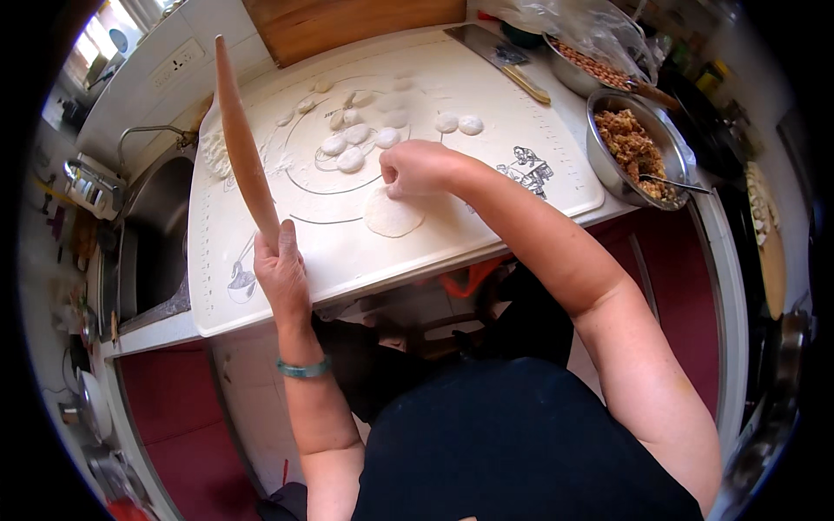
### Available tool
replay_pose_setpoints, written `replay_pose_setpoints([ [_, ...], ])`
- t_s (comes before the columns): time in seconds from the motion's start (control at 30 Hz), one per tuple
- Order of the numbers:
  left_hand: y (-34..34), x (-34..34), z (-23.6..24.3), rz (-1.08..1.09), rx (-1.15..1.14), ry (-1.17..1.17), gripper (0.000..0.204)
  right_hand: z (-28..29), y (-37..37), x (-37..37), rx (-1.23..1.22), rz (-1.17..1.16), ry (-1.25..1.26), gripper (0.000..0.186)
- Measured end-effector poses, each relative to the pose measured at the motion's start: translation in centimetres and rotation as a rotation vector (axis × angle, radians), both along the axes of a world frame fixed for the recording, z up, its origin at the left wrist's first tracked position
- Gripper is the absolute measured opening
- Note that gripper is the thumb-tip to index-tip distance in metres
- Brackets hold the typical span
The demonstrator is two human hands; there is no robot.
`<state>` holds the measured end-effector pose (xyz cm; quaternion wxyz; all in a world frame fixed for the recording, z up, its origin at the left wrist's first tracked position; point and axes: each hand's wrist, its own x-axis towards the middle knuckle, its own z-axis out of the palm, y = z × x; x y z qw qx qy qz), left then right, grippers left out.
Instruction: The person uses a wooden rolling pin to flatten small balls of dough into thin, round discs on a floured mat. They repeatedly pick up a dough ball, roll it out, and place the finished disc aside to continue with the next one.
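A long tapered wooden rolling pin [245, 152] stands nearly upright in my left hand [282, 269], gripped at its lower end. My right hand [408, 169] is closed, curled down at the far edge of a flat round dough wrapper [393, 217]; whether its fingertips hold that edge is hidden. Beyond it, several small floured dough pieces [350, 160] are scattered on the white printed mat [321, 252]. Loose flour [217, 154] lies at the mat's left side.
At right are a steel bowl of filling [630, 148] with a spoon, a bowl of nuts or beans [591, 62] and a wooden board with pale pieces [764, 260]. A cleaver [512, 74] lies at the back. A sink [156, 234] is left of the mat.
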<state>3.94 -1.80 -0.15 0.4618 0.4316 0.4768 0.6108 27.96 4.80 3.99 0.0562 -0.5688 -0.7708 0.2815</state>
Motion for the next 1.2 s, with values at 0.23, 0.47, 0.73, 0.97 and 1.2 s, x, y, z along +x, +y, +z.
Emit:
replay_pose_setpoints([
  [0.23, 0.1, -0.2, -0.4, -0.007, 0.025, 0.025, 0.014, 0.3, -4.2, 7.3, 0.196, -0.162, 0.297, 0.017],
  [0.47, 0.1, -0.3, -0.4, 0.005, 0.003, 0.075, 0.017, 0.0, -3.9, 15.6, 0.555, -0.450, -0.126, 0.035],
  [0.73, 0.3, -0.2, -0.4, -0.020, 0.026, 0.042, 0.018, -3.3, -1.1, 5.8, 0.482, -0.257, -0.301, 0.049],
  [0.97, 0.2, -0.6, -0.5, -0.011, 0.011, 0.074, 0.018, -2.1, -6.4, 1.7, 0.526, 0.102, -0.101, 0.038],
  [1.2, 0.3, -0.4, -0.4, 0.008, 0.003, 0.065, 0.016, -1.7, -4.3, 2.0, 0.451, 0.045, 0.159, 0.026],
])
